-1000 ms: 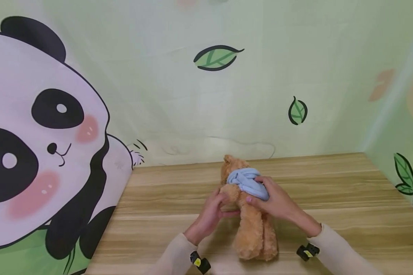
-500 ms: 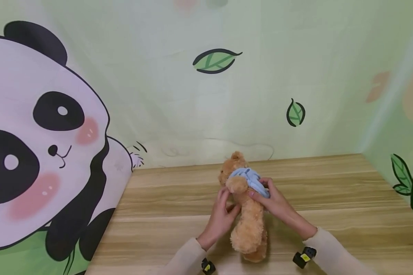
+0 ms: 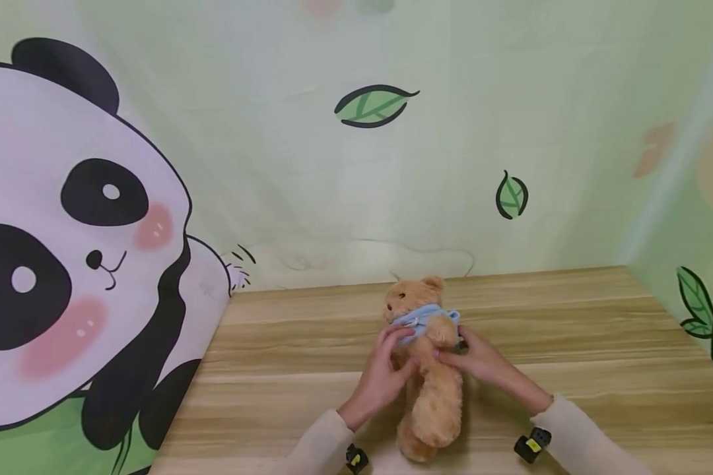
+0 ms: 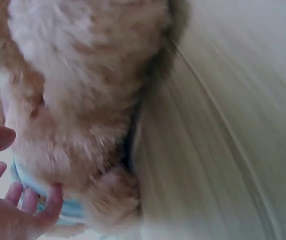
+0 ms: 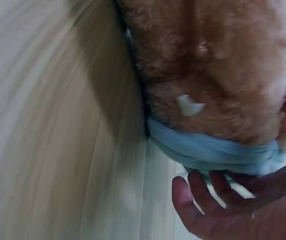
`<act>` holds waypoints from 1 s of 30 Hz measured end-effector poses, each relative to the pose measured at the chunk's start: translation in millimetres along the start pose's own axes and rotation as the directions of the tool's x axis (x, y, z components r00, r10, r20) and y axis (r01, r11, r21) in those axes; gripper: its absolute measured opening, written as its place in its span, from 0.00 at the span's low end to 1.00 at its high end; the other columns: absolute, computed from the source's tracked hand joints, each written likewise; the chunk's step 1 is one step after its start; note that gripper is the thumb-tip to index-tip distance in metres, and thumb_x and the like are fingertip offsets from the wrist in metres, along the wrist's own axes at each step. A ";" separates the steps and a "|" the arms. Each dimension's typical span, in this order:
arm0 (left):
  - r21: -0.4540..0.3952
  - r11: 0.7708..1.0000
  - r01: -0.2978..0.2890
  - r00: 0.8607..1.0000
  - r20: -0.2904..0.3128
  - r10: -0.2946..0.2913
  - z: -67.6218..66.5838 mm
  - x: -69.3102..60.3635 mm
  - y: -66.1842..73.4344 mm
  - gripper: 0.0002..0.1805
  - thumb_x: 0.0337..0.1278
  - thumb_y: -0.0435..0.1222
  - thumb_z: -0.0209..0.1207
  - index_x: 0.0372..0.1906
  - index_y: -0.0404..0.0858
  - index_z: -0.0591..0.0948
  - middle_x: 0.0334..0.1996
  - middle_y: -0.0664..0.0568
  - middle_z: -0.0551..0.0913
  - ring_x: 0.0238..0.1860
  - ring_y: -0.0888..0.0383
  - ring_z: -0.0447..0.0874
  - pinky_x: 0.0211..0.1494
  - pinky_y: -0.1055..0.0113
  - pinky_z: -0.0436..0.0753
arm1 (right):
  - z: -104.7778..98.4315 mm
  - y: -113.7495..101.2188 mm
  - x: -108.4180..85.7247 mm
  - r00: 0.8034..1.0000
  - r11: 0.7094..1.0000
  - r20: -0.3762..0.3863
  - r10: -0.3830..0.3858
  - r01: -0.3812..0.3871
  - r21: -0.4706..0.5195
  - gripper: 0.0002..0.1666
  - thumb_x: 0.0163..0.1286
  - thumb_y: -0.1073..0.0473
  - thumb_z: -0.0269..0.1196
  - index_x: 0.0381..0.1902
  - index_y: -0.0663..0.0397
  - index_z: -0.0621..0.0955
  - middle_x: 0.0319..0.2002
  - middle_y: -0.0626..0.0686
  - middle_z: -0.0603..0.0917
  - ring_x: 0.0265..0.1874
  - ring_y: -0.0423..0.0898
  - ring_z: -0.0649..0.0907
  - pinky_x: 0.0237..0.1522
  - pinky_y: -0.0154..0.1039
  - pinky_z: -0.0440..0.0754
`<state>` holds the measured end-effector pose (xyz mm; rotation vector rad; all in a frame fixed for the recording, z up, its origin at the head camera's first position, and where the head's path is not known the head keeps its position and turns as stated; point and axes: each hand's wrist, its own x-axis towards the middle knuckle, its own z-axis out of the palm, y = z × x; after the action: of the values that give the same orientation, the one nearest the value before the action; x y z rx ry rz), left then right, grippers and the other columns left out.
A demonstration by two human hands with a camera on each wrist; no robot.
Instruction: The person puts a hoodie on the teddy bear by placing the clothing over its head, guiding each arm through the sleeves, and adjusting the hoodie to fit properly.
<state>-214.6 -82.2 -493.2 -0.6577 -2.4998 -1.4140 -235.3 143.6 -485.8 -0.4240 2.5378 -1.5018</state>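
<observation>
A brown plush teddy bear (image 3: pixel 436 402) lies on its side on the wooden table, head at the far end and face turned left. Around its upper body is a light blue garment (image 3: pixel 418 320). My left hand (image 3: pixel 383 369) holds the bear's front side, fingers on the garment and thumb near the belly. Across from it, my right hand (image 3: pixel 484 363) grips the bear's torso, thumb over the near side and fingers behind the back. A small white tag (image 5: pixel 189 105) shows on the fur below the garment in the right wrist view.
The wood-grain table (image 3: pixel 570 330) extends on both sides of the bear. Behind it hangs a pale green backdrop (image 3: pixel 273 165) with a large printed panda (image 3: pixel 148 145) and leaves. Each sleeve has a small black device (image 3: pixel 533 445) strapped near the wrist.
The bear has rolled between my hands; its face, earlier hidden, now shows at the left, and its legs have swung over. My left hand has moved up onto the garment.
</observation>
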 end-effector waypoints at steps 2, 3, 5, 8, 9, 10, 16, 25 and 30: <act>-0.017 0.998 0.063 0.998 0.009 -0.063 -2.4 1.2 -7.2 0.24 0.61 0.34 0.63 0.62 0.42 0.73 0.62 0.46 0.71 0.61 0.46 0.74 0.57 0.52 0.80 | -2.3 0.5 -0.3 0.999 1.000 -0.036 0.005 -0.005 -0.010 0.47 0.64 0.45 0.68 0.71 0.62 0.62 0.61 0.66 0.75 0.56 0.59 0.78 0.51 0.47 0.80; -0.020 0.995 0.093 0.996 0.018 -0.093 -4.0 2.1 -11.5 0.25 0.61 0.35 0.63 0.63 0.42 0.72 0.62 0.45 0.70 0.62 0.45 0.73 0.60 0.50 0.78 | -3.7 0.8 -0.1 0.999 1.000 -0.049 0.001 -0.001 0.002 0.48 0.63 0.47 0.69 0.72 0.60 0.59 0.61 0.68 0.74 0.55 0.59 0.79 0.49 0.45 0.81; -0.019 0.989 0.146 0.988 0.056 -0.145 -7.3 4.6 -19.8 0.27 0.61 0.39 0.63 0.64 0.42 0.71 0.63 0.42 0.70 0.65 0.41 0.71 0.63 0.45 0.74 | -6.7 0.7 0.9 0.997 1.000 -0.075 -0.016 0.018 0.025 0.51 0.62 0.50 0.70 0.73 0.57 0.55 0.62 0.71 0.71 0.52 0.60 0.81 0.44 0.43 0.82; -0.052 0.972 0.230 0.962 0.161 -0.220 -10.7 8.2 -30.1 0.32 0.60 0.45 0.64 0.67 0.45 0.67 0.66 0.40 0.68 0.67 0.38 0.69 0.66 0.42 0.72 | -10.0 -0.3 2.7 0.995 0.997 -0.092 -0.038 0.043 0.061 0.52 0.62 0.54 0.71 0.74 0.51 0.52 0.62 0.74 0.67 0.50 0.62 0.82 0.39 0.40 0.83; -0.059 0.965 0.256 0.952 0.190 -0.241 -10.9 9.2 -32.7 0.34 0.59 0.46 0.65 0.68 0.46 0.66 0.67 0.39 0.68 0.66 0.38 0.69 0.65 0.43 0.72 | -10.6 -0.3 3.3 0.995 0.996 -0.087 -0.045 0.051 0.073 0.51 0.62 0.55 0.71 0.74 0.50 0.52 0.62 0.74 0.67 0.50 0.63 0.82 0.38 0.40 0.83; -0.066 0.958 0.278 0.942 0.212 -0.259 -10.8 10.3 -34.3 0.35 0.58 0.48 0.66 0.69 0.48 0.65 0.67 0.39 0.69 0.66 0.38 0.70 0.65 0.43 0.72 | -11.0 -0.1 3.9 0.995 0.995 -0.086 -0.050 0.056 0.077 0.50 0.62 0.56 0.70 0.73 0.50 0.53 0.62 0.73 0.67 0.50 0.63 0.82 0.38 0.39 0.83; -0.078 0.958 0.277 0.950 0.171 -0.261 -8.5 11.4 -35.7 0.37 0.52 0.48 0.70 0.68 0.53 0.67 0.64 0.41 0.71 0.64 0.42 0.71 0.64 0.43 0.72 | -8.1 5.1 4.7 0.997 0.983 -0.056 -0.047 0.057 0.172 0.42 0.62 0.59 0.70 0.68 0.60 0.62 0.59 0.66 0.75 0.53 0.51 0.80 0.47 0.34 0.80; 0.115 0.979 0.170 0.975 0.122 -0.184 -13.2 10.6 -23.6 0.38 0.51 0.52 0.69 0.69 0.54 0.70 0.64 0.43 0.70 0.62 0.42 0.73 0.62 0.43 0.75 | -7.4 9.3 9.6 0.992 0.999 -0.128 0.007 0.000 0.053 0.24 0.71 0.45 0.60 0.53 0.58 0.79 0.49 0.60 0.82 0.47 0.48 0.83 0.47 0.46 0.83; 0.275 0.959 0.063 0.995 0.056 -0.081 -12.5 14.7 -22.0 0.36 0.52 0.52 0.68 0.66 0.46 0.74 0.59 0.47 0.69 0.60 0.49 0.68 0.61 0.51 0.73 | -7.7 4.8 12.5 0.909 0.908 -0.284 -0.306 0.189 -0.374 0.23 0.63 0.54 0.69 0.52 0.60 0.80 0.48 0.60 0.81 0.46 0.57 0.81 0.47 0.53 0.80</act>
<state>-238.4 -98.4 -497.9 -0.5719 -2.7269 -1.0522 -250.1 148.1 -486.3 -0.6079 3.1419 -1.3005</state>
